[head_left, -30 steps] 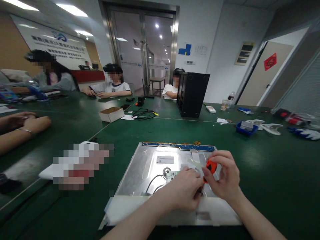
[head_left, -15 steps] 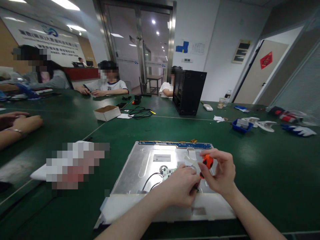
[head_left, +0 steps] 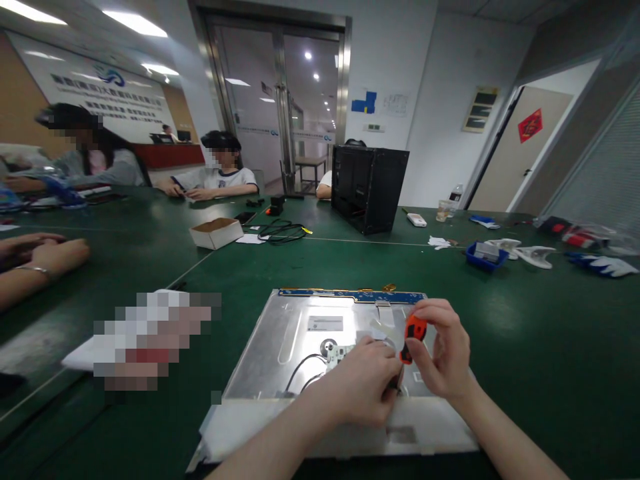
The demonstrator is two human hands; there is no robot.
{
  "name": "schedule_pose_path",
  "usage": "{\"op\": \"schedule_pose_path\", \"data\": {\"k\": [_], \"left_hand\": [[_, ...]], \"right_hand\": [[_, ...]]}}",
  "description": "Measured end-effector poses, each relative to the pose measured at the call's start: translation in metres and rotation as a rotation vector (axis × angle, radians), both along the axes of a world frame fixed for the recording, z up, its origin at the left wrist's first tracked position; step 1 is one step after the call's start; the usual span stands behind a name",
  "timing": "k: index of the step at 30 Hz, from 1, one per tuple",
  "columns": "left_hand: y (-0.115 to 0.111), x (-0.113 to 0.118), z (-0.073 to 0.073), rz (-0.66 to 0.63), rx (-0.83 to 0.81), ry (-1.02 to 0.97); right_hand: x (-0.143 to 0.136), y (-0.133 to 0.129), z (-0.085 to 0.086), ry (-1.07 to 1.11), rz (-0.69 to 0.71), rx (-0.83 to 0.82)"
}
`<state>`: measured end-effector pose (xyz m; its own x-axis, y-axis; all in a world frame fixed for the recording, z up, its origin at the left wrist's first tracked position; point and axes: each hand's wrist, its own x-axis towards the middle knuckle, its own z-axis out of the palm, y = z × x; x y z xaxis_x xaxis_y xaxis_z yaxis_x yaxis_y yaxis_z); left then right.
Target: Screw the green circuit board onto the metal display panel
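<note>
A silvery metal panel point(head_left: 290, 333) lies on the green table, with a blue circuit strip point(head_left: 350, 295) along its far edge and white material over its near edge. My right hand point(head_left: 445, 347) pinches the orange and black handle of a screwdriver point(head_left: 414, 337) above the panel's right part. My left hand point(head_left: 367, 380) is closed low over the panel beside the handle's lower end; what its fingers hold is hidden. Left of it, a small pale circuit board point(head_left: 336, 355) and black wires show on the metal.
A partly pixelated white item point(head_left: 83, 353) lies at left, near another person's hands point(head_left: 55, 257). Farther back are an open box point(head_left: 216, 233), a black cable point(head_left: 283, 231), a black computer case point(head_left: 370, 187) and a blue tray point(head_left: 485, 257). People sit across the table.
The screwdriver handle has turned more upright in my right hand's fingers. The black case now shows more of its open side. The whole view has shifted slightly.
</note>
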<state>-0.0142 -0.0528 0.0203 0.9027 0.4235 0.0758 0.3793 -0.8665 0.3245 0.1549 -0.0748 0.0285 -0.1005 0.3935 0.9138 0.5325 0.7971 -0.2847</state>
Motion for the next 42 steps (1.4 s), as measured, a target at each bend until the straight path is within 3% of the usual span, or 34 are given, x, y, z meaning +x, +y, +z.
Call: {"op": "schedule_pose_path", "data": {"k": [9,14,22,29,42], "left_hand": [[0.000,0.000,-0.001,0.003,0.016,-0.005],[0.001,0.000,-0.002,0.002,0.017,-0.004],[0.001,0.000,-0.003,-0.003,-0.002,-0.025],[0.001,0.000,-0.003,-0.004,-0.007,-0.013],[0.000,0.000,-0.002,0.004,-0.009,-0.031]], "right_hand": [[-0.006,-0.001,0.008,-0.043,-0.157,0.075],[-0.003,-0.002,0.007,-0.065,-0.104,0.036],[-0.002,0.001,-0.003,0.072,-0.027,-0.007],[-0.001,-0.002,0.001,-0.020,-0.027,-0.037],[-0.003,0.001,0.005,-0.045,-0.160,0.058]]}}
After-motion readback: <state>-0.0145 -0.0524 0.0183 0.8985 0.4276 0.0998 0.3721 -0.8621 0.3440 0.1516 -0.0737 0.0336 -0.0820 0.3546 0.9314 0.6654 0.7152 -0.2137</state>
